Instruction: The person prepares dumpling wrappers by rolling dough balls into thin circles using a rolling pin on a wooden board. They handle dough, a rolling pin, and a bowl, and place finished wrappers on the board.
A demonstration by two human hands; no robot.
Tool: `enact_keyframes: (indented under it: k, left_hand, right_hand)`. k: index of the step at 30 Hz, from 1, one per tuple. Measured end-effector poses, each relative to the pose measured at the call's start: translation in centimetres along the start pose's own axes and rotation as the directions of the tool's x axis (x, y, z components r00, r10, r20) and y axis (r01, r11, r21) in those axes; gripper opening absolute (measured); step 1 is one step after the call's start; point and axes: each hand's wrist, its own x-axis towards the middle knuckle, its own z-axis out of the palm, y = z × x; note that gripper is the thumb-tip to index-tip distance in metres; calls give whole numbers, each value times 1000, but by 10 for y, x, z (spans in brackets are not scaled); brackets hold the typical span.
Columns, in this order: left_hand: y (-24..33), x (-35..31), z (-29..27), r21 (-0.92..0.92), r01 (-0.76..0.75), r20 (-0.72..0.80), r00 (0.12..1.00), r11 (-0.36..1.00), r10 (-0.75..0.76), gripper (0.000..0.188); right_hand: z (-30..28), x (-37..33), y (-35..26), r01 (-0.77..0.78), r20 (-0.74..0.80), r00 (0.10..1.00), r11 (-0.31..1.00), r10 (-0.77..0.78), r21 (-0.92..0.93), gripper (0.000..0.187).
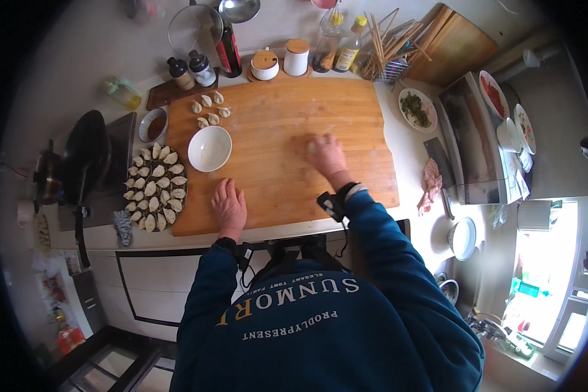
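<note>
- Six pleated dumplings (213,119) on the wooden board (274,130), at 10 o'clock from its middle, grouped in two loose rows near the far left corner.
- Left hand (230,206) between 7 and 8 o'clock, near the board's close edge, laid palm down on the wood, fingers close together, thumb apart.
- Right hand (326,155) just off the middle toward 3 o'clock, blurred, palm toward the wood, fingers pointing toward 10; cannot tell whether pinching or pressing anything.
- White bowl (210,149) on the board at 9 o'clock, near the six dumplings, on their 6 o'clock side.
- Many more dumplings (151,189) between 8 and 9 o'clock, packed in rings on a dark round tray (184,190) beside the board's left edge.
- Small bowl of dark sauce (154,126) between 9 and 10 o'clock, off the board.
- Two white jars (296,60) with wooden lids at 12 o'clock, just beyond the far edge.
- Chopped greens (413,108) on a white plate (432,117) between 2 and 3 o'clock, on the counter (413,149).
- Crumpled pinkish cloth (430,186) between 3 and 4 o'clock.
</note>
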Motion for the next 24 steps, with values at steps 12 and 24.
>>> enact_keyframes:
  k: [12,24]
  left_hand:
    - [120,66,10,-165,-420,-3,905,892,426,38]
    - [139,74,43,20,-471,484,777,882,404,55]
  right_hand:
    - [-55,9,-34,98,-148,988,923,-45,371,56]
    - [-10,2,-69,156,245,954,983,-175,95,53]
